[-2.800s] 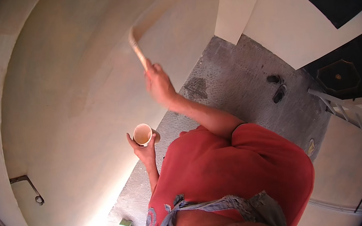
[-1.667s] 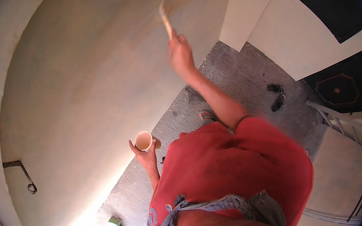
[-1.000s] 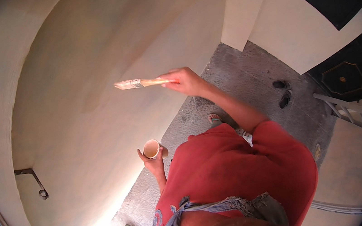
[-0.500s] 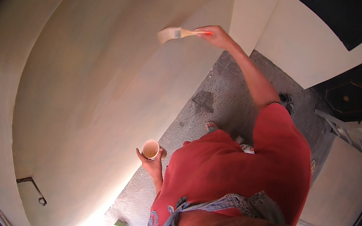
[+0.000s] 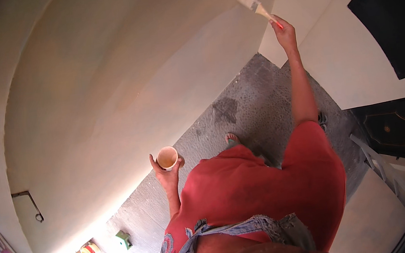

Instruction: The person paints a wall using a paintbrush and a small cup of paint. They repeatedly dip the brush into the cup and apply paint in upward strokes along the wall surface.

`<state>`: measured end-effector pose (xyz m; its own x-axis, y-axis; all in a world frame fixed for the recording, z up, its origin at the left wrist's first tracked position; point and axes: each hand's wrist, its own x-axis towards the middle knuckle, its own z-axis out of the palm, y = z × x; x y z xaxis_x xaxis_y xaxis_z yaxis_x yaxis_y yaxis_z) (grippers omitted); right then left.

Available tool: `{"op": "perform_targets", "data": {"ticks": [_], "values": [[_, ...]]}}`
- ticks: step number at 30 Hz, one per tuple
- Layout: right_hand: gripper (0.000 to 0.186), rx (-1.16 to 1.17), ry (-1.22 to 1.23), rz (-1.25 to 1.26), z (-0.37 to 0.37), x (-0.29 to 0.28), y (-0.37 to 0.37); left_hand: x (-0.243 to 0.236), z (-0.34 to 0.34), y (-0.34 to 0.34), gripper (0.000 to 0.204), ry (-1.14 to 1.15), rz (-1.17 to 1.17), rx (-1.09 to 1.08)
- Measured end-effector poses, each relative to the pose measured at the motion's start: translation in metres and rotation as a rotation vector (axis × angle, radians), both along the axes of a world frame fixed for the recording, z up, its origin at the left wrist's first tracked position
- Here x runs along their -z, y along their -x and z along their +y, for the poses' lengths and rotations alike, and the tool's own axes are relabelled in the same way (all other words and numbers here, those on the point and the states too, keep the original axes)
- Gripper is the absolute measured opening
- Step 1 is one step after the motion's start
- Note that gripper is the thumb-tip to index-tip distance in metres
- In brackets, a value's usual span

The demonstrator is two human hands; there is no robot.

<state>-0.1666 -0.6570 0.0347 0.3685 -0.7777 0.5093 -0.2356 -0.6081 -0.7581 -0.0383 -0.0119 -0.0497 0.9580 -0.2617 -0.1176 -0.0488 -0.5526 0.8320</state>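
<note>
My right hand [image 5: 284, 32] is stretched out far to the upper right, closed on the handle of a flat paintbrush [image 5: 250, 1]. The brush has a pale wooden handle with a red end and a broad bristle head coated in light colour. Its bristles lie at or close to the beige wall [image 5: 120, 86]; I cannot tell whether they touch. Lower down, my left hand [image 5: 166, 175] is wrapped round a small pale cup [image 5: 168, 157] near my body. The cup's open mouth faces up and shows a peach-coloured inside.
Grey rough floor [image 5: 199, 142] runs along the wall's foot. A bent metal hook [image 5: 32, 202] sticks out at left. A green block [image 5: 123, 240] and a yellowish bucket [image 5: 90, 251] stand lower left. At right are a black panelled door [image 5: 389, 125] and a grey ladder [image 5: 388, 173].
My right hand has swung the paintbrush to the right and farther up, toward the wall's corner, and the brush now tilts upward left. My left hand still holds the cup near the same place.
</note>
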Motion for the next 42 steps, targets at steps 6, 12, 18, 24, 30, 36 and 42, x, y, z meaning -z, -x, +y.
{"op": "perform_targets", "data": {"ticks": [6, 12, 18, 24, 30, 36, 42], "values": [[0.035, 0.233, 0.164, 0.072, 0.056, 0.02, -0.048, -0.009, 0.026, 0.027, 0.125, -0.034, 0.078, -0.051], [0.043, 0.178, 0.12, 0.048, 0.166, 0.04, -0.095, -0.007, 0.048, 0.025, 0.126, 0.024, 0.076, -0.061], [0.049, -0.022, 0.032, -0.011, 0.337, 0.032, -0.128, -0.006, 0.065, 0.016, 0.126, 0.051, 0.089, -0.013], [0.049, -0.297, -0.085, -0.085, 0.47, 0.034, -0.143, -0.004, 0.097, 0.002, 0.126, 0.032, 0.073, 0.021], [0.044, -0.533, -0.132, -0.068, 0.497, 0.004, -0.124, 0.005, 0.112, 0.001, 0.126, 0.041, 0.039, 0.015], [0.035, -0.823, -0.14, -0.019, 0.487, -0.032, -0.132, 0.008, 0.119, 0.011, 0.119, -0.005, -0.002, -0.014], [0.03, -0.857, -0.044, 0.011, 0.442, -0.026, -0.167, 0.019, 0.119, 0.008, 0.125, 0.051, 0.044, -0.023]]}}
